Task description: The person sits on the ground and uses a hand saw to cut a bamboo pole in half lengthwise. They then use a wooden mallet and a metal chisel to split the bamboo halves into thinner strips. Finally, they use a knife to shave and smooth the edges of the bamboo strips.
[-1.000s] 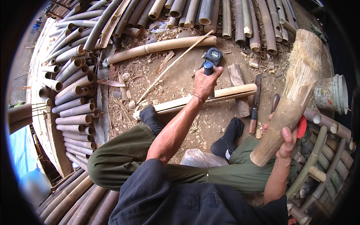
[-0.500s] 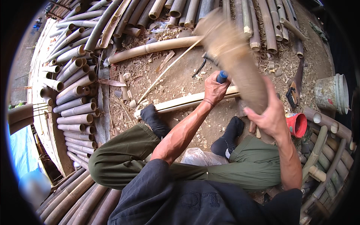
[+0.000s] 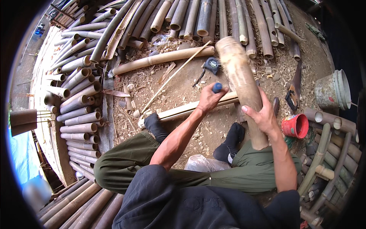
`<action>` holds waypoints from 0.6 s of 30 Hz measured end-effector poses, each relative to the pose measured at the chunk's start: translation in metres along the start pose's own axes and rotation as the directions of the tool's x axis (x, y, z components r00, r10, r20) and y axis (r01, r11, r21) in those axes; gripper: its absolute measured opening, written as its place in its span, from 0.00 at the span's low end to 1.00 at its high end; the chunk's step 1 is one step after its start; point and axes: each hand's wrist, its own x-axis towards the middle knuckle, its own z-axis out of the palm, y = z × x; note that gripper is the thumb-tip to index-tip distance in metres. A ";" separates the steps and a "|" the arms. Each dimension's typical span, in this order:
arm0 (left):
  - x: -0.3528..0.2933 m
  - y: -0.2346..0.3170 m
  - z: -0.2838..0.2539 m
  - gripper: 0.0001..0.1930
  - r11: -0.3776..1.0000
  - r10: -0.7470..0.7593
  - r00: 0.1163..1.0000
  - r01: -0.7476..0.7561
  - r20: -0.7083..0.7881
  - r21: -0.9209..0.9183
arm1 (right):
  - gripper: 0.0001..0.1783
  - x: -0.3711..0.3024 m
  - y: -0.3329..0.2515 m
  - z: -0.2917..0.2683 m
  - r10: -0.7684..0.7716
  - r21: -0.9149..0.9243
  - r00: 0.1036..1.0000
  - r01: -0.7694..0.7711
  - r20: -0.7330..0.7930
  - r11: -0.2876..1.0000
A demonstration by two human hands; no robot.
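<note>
My left hand (image 3: 209, 98) is closed round the blue handle (image 3: 217, 87) of a tool whose working end is hidden. That hand is just above the right part of a pale split bamboo pole (image 3: 179, 112), which lies on the ground between my feet. With fingers and thumb wrapped on its lower part, my right hand (image 3: 264, 114) grips a thick bamboo club (image 3: 240, 72). The club leans with its battered, frayed end far and its lower end by my right thigh. It is beside the blue handle, apart from it.
A black tape measure (image 3: 211, 65) and a thin bamboo strip (image 3: 175, 78) lie beyond the pole. To the right are a handsaw (image 3: 293, 93), a red pot (image 3: 295, 126) and a dirty white bucket (image 3: 333, 91). Stacked bamboo poles (image 3: 78, 118) line the left and far sides.
The bamboo club, blurred before, now shows sharply and has shifted slightly right and nearer. My left hand with the blue handle has moved a little left and nearer. The tape measure is now uncovered.
</note>
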 end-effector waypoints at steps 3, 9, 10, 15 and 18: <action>-0.016 0.007 -0.040 0.16 0.971 0.015 0.964 -0.077 -0.264 -0.227 | 0.44 -0.017 0.043 0.048 0.195 0.466 0.928 -0.026 -0.318 0.884; -0.034 -0.015 -0.055 0.16 0.993 0.055 0.911 -0.007 -0.410 0.118 | 0.49 -0.089 0.060 0.129 0.373 0.355 0.833 -0.522 0.409 0.776; -0.038 -0.005 -0.061 0.16 0.998 0.048 0.875 -0.018 -0.482 0.067 | 0.46 -0.092 0.068 0.128 0.342 0.428 0.899 -0.432 0.272 0.794; -0.013 0.032 -0.039 0.15 0.924 0.141 0.896 -0.272 -0.422 -0.269 | 0.35 -0.056 0.070 0.067 0.452 0.648 0.888 -0.294 -0.087 0.703; -0.010 0.010 -0.022 0.15 0.926 0.055 0.905 -0.204 -0.422 -0.317 | 0.32 -0.050 0.084 0.038 0.537 0.760 0.837 -0.282 -0.103 0.586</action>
